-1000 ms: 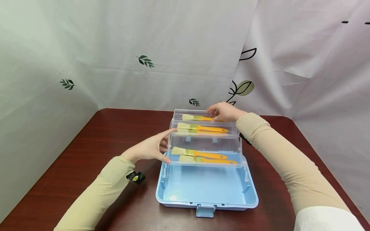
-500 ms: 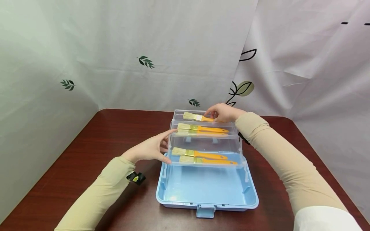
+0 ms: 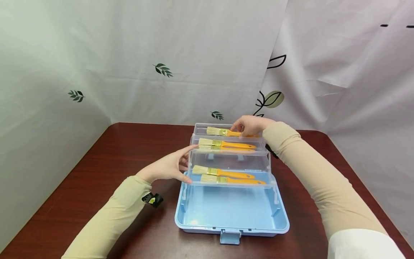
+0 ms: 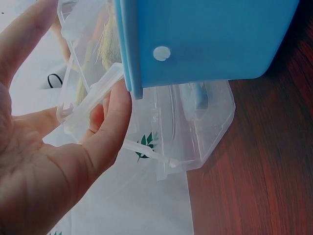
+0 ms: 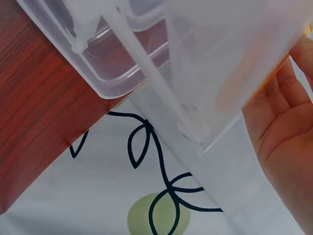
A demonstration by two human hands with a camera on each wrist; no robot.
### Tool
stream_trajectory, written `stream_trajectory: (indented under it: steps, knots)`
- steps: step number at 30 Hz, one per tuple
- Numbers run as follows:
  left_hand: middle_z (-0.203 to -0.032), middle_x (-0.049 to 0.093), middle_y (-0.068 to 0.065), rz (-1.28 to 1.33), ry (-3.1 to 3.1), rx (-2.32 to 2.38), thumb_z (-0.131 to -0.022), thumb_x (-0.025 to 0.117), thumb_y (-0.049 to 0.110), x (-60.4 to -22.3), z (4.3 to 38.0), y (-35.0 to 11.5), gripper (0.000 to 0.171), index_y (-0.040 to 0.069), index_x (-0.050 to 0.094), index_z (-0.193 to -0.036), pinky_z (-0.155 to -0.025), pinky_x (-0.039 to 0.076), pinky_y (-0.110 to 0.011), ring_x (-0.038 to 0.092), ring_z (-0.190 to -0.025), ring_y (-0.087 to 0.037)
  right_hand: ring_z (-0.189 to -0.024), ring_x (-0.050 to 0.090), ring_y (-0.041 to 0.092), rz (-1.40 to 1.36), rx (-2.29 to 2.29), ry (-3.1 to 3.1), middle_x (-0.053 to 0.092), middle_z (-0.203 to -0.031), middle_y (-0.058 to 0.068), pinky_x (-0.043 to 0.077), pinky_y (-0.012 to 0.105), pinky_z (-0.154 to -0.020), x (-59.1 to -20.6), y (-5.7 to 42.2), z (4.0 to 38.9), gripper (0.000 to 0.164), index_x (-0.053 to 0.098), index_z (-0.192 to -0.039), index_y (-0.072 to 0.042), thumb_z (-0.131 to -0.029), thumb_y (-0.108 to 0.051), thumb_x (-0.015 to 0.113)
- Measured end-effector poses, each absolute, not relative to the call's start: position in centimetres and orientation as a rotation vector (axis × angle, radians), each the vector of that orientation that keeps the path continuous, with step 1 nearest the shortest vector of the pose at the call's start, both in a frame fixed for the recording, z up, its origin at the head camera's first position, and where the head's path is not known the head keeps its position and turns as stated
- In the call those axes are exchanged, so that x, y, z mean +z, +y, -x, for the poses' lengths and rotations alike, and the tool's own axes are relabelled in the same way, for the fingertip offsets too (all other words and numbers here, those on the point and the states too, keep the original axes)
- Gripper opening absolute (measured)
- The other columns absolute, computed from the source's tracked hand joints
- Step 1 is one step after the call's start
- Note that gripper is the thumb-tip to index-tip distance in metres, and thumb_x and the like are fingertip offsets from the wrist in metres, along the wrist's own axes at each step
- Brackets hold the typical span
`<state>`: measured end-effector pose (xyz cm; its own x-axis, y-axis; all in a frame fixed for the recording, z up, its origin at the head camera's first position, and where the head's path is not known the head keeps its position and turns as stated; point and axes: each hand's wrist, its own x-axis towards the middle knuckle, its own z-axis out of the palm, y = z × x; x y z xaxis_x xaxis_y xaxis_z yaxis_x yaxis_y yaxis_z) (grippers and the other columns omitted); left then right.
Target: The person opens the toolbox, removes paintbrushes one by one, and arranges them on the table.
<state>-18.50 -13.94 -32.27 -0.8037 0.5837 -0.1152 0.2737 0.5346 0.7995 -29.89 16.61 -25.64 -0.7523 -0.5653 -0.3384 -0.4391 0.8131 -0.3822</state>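
Observation:
A light blue toolbox stands with its stacked clear trays raised on folding arms. Two paintbrushes with orange handles lie in the front tray, and two more in the middle tray. In the top tray is another paintbrush, its bristles to the left. My right hand pinches its handle from above, hiding part of it. My left hand grips the left end of the trays, thumb at the front tray's corner. In the left wrist view, its fingers bend around a clear folding arm.
The toolbox rests on a dark red wooden table, with its front latch hanging down. Behind the table hangs a white curtain with leaf prints. A black strap is on the left wrist.
The top paintbrush has shifted slightly to the right with my right hand, tilting and then levelling. My left hand stays where it was on the trays.

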Motion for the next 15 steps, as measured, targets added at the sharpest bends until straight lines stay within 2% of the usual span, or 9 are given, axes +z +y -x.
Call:
stream_trajectory:
  steps: [3, 9, 15]
  knots:
    - [-0.120, 0.045, -0.016, -0.689, 2.407, 1.161, -0.065, 0.088, 0.022, -32.25, 18.42, -13.92, 0.112, 0.024, 0.018, -0.152, -0.092, 0.051, -0.038, 0.055, -0.106, -0.025, -0.107, 0.053, 0.027, 0.738, -0.394, 2.537, 0.057, -0.117, 0.015, 0.048, 0.038, -0.089, -25.37, 16.62, 29.98, 0.040, 0.058, -0.128, -0.005, -0.089, -0.002, 0.063]
    - [-0.118, 0.046, -0.014, -0.691, 2.405, 1.164, -0.066, 0.088, 0.022, -32.23, 18.33, -13.90, 0.111, 0.023, 0.017, -0.152, -0.091, 0.052, -0.038, 0.056, -0.106, -0.025, -0.095, 0.049, 0.021, 0.671, -0.459, 2.501, 0.057, -0.109, 0.011, 0.046, 0.027, -0.077, -25.39, 16.87, 30.20, 0.039, 0.058, -0.127, -0.003, -0.089, -0.001, 0.063]
    - [-0.119, 0.046, -0.016, -0.693, 2.393, 1.171, -0.066, 0.088, 0.021, -32.18, 18.43, -13.98, 0.111, 0.021, 0.017, -0.152, -0.091, 0.052, -0.038, 0.057, -0.107, -0.027, -0.089, 0.049, 0.019, 0.667, -0.500, 2.511, 0.057, -0.104, 0.010, 0.045, 0.025, -0.073, -25.79, 17.21, 30.45, 0.038, 0.059, -0.127, -0.003, -0.089, -0.001, 0.062]
